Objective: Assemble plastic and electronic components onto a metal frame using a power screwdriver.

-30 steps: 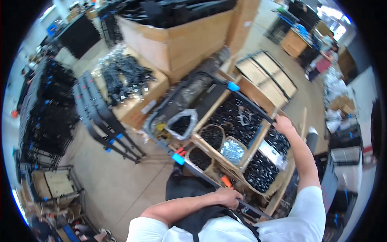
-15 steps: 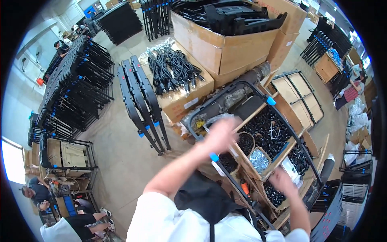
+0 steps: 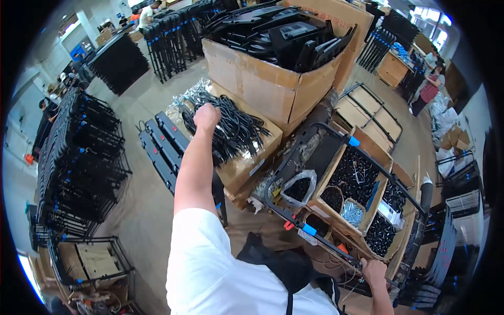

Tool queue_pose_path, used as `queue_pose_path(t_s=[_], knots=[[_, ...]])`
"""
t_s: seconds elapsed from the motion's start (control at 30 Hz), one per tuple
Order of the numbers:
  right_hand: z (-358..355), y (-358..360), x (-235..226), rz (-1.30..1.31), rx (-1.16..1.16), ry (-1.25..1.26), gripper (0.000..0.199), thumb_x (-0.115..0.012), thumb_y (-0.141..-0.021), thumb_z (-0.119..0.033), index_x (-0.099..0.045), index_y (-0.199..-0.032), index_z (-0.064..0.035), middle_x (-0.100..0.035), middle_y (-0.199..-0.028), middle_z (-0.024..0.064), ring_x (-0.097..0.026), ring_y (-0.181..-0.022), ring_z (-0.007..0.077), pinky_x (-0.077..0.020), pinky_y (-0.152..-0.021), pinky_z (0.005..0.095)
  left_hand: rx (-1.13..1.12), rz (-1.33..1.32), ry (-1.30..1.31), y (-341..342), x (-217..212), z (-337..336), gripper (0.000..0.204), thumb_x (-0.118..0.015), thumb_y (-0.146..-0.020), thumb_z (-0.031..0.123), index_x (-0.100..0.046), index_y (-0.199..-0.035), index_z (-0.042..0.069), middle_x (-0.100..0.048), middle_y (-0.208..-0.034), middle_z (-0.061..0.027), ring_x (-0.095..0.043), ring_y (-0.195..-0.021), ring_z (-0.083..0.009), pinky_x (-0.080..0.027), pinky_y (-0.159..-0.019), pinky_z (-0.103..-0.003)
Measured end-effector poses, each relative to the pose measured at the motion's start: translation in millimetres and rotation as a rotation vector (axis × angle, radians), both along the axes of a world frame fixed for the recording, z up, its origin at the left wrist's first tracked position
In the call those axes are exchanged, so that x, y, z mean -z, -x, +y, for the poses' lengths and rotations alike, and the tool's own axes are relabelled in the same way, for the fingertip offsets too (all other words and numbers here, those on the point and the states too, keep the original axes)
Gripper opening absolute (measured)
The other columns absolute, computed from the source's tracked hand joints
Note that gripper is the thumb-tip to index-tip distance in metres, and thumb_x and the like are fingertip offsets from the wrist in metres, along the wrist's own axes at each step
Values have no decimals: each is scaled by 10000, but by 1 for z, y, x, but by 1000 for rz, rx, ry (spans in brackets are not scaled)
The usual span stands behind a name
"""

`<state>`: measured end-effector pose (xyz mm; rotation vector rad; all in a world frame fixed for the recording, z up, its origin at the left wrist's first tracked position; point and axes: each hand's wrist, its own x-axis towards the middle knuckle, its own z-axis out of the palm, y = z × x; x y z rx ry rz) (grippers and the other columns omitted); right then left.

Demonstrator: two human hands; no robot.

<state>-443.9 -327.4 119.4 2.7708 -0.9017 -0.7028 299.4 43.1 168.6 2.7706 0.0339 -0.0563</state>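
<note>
My left hand (image 3: 207, 116) reaches far forward, closed in a fist on a bundle of black cables (image 3: 236, 128) that lie heaped in a low cardboard box (image 3: 247, 165). My right hand (image 3: 374, 270) is low at the right, gripping the near bar of a black metal frame (image 3: 294, 218) with blue clips. The frame rests over a divided wooden tray (image 3: 325, 207) of small black parts.
A big cardboard box (image 3: 262, 86) of black plastic parts stands behind the cables. Flat black frames (image 3: 163, 147) lie on the floor to the left, with racks of stacked black frames (image 3: 79, 163) beyond. A plastic bag (image 3: 299, 189) of parts sits by the tray. People work far off.
My left hand has swung from over the tray out to the cable box and closed on the cables. My right hand has dropped to the frame's near bar. The view has turned left.
</note>
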Motion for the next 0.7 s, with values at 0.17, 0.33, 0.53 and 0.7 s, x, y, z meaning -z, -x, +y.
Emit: queue_pose_path(t_s=[0.17, 0.33, 0.53, 0.7], knots=[[-7, 9, 29, -40, 231, 66, 637, -616, -969, -590, -762, -806, 8, -769, -891, 241, -765, -862, 417, -608, -793, 510, 103, 123, 81, -20, 15, -43, 747, -660, -926, 648, -734, -1281, -5, -720, -1319, -242, -691, -1248, -394, -553, -1053, -460], [20, -20, -7, -171, 119, 127, 545, -577, -1003, -456, -744, -869, 45, -744, -883, 299, -752, -880, 429, -597, -838, 512, 108, 179, 39, -49, 38, -43, 574, -765, -875, 526, -785, -1207, 58, -758, -1265, -174, -740, -1170, -318, -593, -982, -440], [13, -24, 8, -182, 351, -90, 491, -583, -1001, -382, -603, -1243, 46, -729, -1059, 342, -718, -1012, 488, -559, -908, 561, -47, 425, 706, -66, 50, -28, 387, -724, -911, 370, -711, -755, 16, -715, -734, -80, -688, -617, -215, -556, -567, -362], [12, -9, 7, -240, 357, -117, 494, -616, -990, -365, -572, -1300, 16, -718, -1108, 331, -707, -1041, 481, -555, -923, 548, 45, 341, 1742, -29, 10, -20, 150, -604, -988, 109, -653, -1000, -32, -733, -840, -126, -690, -607, -210, -559, -520, -311]])
